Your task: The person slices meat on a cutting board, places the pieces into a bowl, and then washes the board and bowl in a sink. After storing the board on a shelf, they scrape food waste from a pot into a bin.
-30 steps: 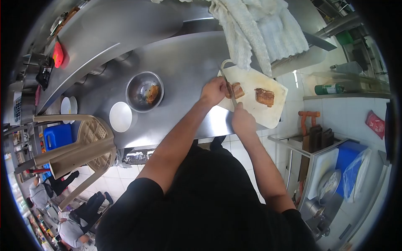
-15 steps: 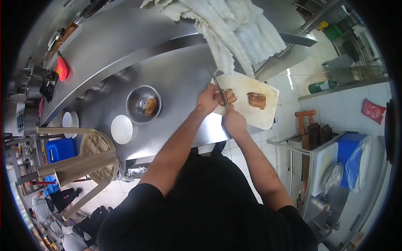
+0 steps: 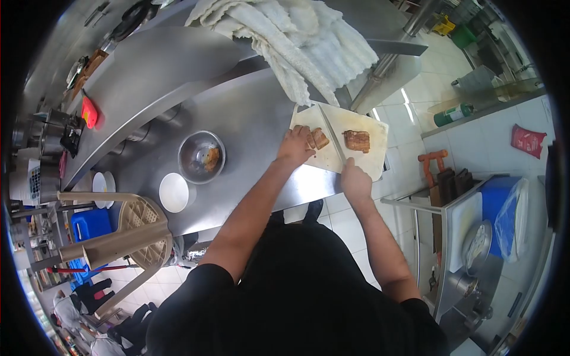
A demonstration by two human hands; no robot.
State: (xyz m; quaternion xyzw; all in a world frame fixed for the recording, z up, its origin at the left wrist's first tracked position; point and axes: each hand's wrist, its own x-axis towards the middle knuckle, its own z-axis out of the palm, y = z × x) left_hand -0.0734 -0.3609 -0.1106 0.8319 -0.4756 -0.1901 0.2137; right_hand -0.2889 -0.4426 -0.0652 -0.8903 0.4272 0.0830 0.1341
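Observation:
My right hand [image 3: 357,181] is closed round the handle of a long knife [image 3: 333,135]. Its blade lies across the pale cutting board [image 3: 375,164], between two portions of browned meat. To the left of the blade is a cut piece of meat [image 3: 320,138], with a smaller slice beside it, partly under my fingers. My left hand [image 3: 294,147] reaches over the board's left edge, its fingers closed on that slice. Right of the knife sits a larger browned block of meat [image 3: 357,141], touched by neither hand.
On the steel counter [image 3: 249,118] stand a metal bowl [image 3: 186,167] with some food in it and a white bowl [image 3: 174,193]. A whitish towel [image 3: 297,47] hangs from the shelf above. At left is a beige plastic chair [image 3: 116,237]; a steel cart [image 3: 442,237] stands at right.
The knife has moved right, off the left portion of meat, together with my right hand. My left hand's fingers have shifted onto the slice. The view has turned slightly.

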